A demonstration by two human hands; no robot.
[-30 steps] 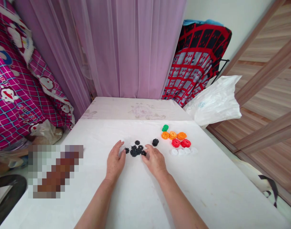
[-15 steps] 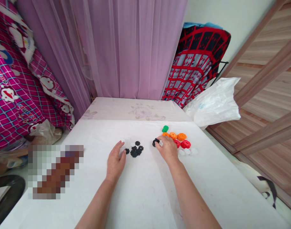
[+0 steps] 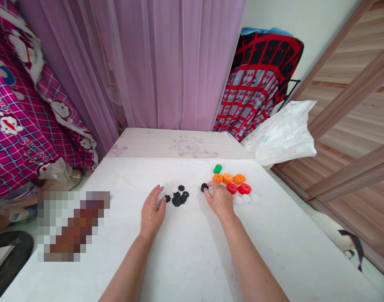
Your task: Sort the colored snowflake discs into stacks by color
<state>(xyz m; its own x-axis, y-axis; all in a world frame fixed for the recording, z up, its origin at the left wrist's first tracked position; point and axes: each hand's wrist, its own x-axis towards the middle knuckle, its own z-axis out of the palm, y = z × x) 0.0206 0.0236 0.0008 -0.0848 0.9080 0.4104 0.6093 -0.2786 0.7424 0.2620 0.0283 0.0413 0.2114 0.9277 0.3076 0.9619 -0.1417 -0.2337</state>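
My left hand (image 3: pixel 153 211) rests on the table, fingers apart, holding nothing I can see. Its thumb tip is beside a small black snowflake disc (image 3: pixel 167 198), and its fingertips border some clear discs (image 3: pixel 168 187). To the right of them lies a loose pile of black snowflake discs (image 3: pixel 176 199). My right hand (image 3: pixel 221 200) is open, thumb and index finger apart at the edge of a small black stack of discs (image 3: pixel 204 187). Beyond and beside that hand are orange discs (image 3: pixel 228 178), red discs (image 3: pixel 244 188), green discs (image 3: pixel 217 168) and whitish clear discs (image 3: pixel 247 199).
A white cloth covers the table (image 3: pixel 185 256). A white plastic bag (image 3: pixel 283 134) stands past its right far edge. Lilac curtains (image 3: pixel 173 63) hang behind, and a pink patterned cloth (image 3: pixel 37 113) is at the left. A pixelated patch (image 3: pixel 77 226) hides something at the left.
My right hand has drawn slightly down and its fingers have loosened from the black stack, showing more of the orange and red discs. My left hand has barely moved.
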